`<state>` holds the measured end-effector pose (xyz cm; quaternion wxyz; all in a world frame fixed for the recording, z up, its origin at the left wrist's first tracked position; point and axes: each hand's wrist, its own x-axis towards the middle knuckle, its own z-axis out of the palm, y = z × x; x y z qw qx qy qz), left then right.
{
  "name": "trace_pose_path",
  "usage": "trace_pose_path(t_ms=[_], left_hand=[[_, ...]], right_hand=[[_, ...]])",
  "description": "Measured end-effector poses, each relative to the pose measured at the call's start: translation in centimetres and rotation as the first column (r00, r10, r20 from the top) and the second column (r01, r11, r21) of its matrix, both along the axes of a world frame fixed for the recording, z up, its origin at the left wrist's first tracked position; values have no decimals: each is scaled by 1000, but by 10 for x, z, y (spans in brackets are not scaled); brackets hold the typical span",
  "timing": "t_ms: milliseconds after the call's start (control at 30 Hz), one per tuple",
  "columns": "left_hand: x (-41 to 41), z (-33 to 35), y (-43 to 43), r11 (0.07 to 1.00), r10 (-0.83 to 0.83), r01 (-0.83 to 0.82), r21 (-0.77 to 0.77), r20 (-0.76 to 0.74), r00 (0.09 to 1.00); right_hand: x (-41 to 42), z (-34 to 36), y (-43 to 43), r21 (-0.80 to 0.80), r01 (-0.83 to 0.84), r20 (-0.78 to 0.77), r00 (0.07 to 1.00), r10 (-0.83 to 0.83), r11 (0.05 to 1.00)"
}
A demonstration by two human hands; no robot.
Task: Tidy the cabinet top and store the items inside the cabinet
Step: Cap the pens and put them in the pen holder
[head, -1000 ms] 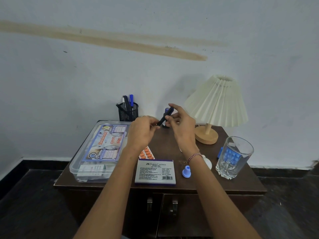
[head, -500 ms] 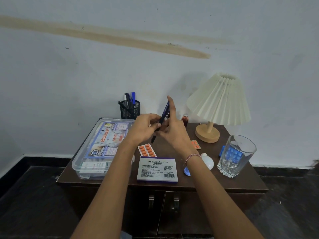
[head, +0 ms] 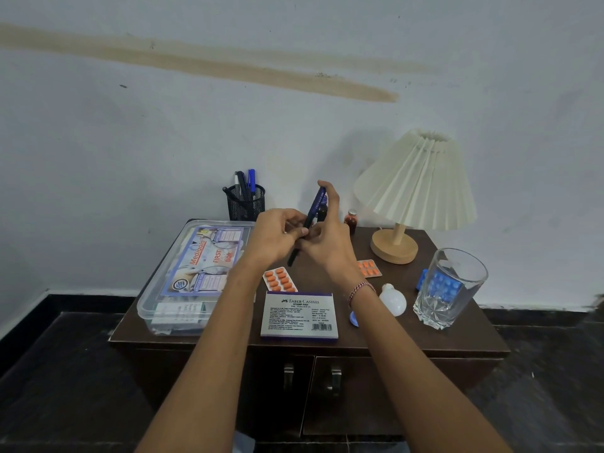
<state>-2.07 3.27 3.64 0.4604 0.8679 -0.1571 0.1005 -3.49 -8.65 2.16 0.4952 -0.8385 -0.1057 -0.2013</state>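
A blue pen [head: 314,213] is gripped by both the left hand [head: 275,236] and right hand [head: 330,237]; beyond the left hand, more pens are held in a mesh pen holder [head: 245,203].

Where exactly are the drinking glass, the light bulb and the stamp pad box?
drinking glass [head: 452,289]: head view, on its clear side wall.
light bulb [head: 394,300]: head view, on its white globe.
stamp pad box [head: 299,315]: head view, on its printed label face.

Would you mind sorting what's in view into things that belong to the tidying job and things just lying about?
Job: pen held by both hands; pen holder; first aid box; stamp pad; orange pill strips; bulb; glass.
Lying about: lamp; wall stain.
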Motion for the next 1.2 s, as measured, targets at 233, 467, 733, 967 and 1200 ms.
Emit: trace_pose_path(t_ms=[233, 467, 733, 967, 1200], left_hand=[[-1, 2, 0, 999, 15, -13, -29, 51, 999], [0, -2, 6, 996, 79, -77, -43, 37, 996], [23, 4, 30, 968, 229, -244, 57, 189, 955], [67, 36, 43, 953, 303, -297, -65, 136, 943], [97, 46, 56, 953, 115, -170, -252, -219, 969]], right_hand=[[3, -3, 4, 86, 11, 31, 999, -14, 996], [4, 4, -2, 37, -91, -11, 996, 92, 995], [28, 26, 22, 78, -174, -6, 985, 175, 982], [82, 58, 51, 53, 48, 215, 975, -59, 997], [129, 60, 62, 36, 85, 140, 986, -90, 996]])
